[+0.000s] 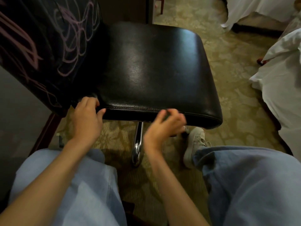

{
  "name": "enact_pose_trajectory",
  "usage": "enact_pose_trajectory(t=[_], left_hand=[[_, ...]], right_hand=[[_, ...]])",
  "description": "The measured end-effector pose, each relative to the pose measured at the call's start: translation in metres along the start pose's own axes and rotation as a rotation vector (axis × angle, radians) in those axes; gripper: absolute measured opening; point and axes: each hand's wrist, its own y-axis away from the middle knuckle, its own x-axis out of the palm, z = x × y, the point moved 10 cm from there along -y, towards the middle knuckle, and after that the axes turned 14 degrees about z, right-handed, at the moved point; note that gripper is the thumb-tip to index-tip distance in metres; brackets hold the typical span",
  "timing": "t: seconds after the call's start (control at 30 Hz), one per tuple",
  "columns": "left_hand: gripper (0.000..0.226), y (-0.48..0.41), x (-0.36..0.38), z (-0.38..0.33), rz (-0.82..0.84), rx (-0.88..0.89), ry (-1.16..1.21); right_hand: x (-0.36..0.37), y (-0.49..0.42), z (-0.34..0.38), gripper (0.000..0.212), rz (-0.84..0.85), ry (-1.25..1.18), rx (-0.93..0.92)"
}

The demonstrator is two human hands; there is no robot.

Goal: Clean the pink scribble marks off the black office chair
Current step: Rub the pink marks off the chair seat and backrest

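The black office chair's seat (146, 66) fills the middle of the view. Its backrest (40, 46) stands at the left, covered in pink scribble marks (71, 30). My left hand (88, 116) grips the seat's near left corner, fingers curled over the edge and thumb on the side seam. My right hand (164, 124) is blurred at the seat's near edge, with thumb and fingers curved toward each other. Whether it holds the edge or something small and dark is unclear.
The chrome chair leg (138, 144) runs down between my knees. My sneaker (193, 144) rests on the patterned carpet (236, 62) under the seat's right corner. White bedding (280, 88) hangs at the right. A dark wooden furniture leg (47, 131) stands at the left.
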Motion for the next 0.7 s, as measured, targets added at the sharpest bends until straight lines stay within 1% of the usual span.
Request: enact_pose_trajectory(t=[0.03, 0.07, 0.1, 0.17, 0.23, 0.3, 0.37, 0.4, 0.47, 0.5, 0.53, 0.57, 0.63, 0.7], left_hand=[[0.019, 0.001, 0.0, 0.0, 0.002, 0.002, 0.005], [0.019, 0.001, 0.0, 0.0, 0.004, 0.004, 0.012], [0.019, 0.001, -0.001, 0.001, 0.006, 0.005, 0.017], [0.019, 0.003, -0.004, 0.003, 0.005, 0.0, 0.034], [0.019, 0.003, -0.006, 0.005, 0.004, -0.004, 0.058], [0.019, 0.003, -0.008, 0.005, 0.002, 0.0, 0.075], [0.019, 0.003, -0.008, 0.006, 0.003, -0.004, 0.081], [0.019, 0.002, -0.009, 0.006, 0.002, -0.006, 0.084], [0.019, 0.003, -0.009, 0.007, 0.001, -0.011, 0.089], [0.019, 0.003, -0.009, 0.008, -0.002, -0.011, 0.09], [0.02, 0.003, -0.01, 0.008, -0.006, -0.01, 0.092], [0.019, 0.003, -0.01, 0.008, -0.01, -0.01, 0.099], [0.019, 0.002, -0.011, 0.01, -0.015, -0.016, 0.12], [0.018, 0.001, -0.011, 0.012, -0.025, -0.026, 0.134]], right_hand=[[0.016, 0.01, 0.005, 0.025, 0.05, -0.099, 0.016], [0.032, 0.016, 0.008, 0.022, 0.126, -0.155, 0.002], [0.039, 0.025, 0.021, 0.023, 0.154, -0.107, -0.088], [0.043, 0.03, 0.029, 0.026, 0.237, -0.089, -0.157], [0.028, 0.029, 0.027, 0.024, 0.268, -0.055, -0.281], [0.018, 0.031, 0.019, 0.022, 0.285, -0.079, -0.378], [0.014, 0.039, 0.019, 0.021, 0.303, -0.018, -0.425], [0.018, 0.046, 0.024, 0.02, 0.345, 0.021, -0.463], [0.039, 0.065, 0.043, 0.022, 0.457, 0.106, -0.62], [0.052, 0.08, 0.055, 0.029, 0.471, 0.203, -0.747], [0.065, 0.095, 0.066, 0.037, 0.452, 0.311, -0.874], [0.078, 0.105, 0.074, 0.043, 0.422, 0.4, -0.956], [0.097, 0.103, 0.08, 0.044, 0.365, 0.495, -0.979], [0.103, 0.094, 0.079, 0.04, 0.29, 0.565, -1.007]])
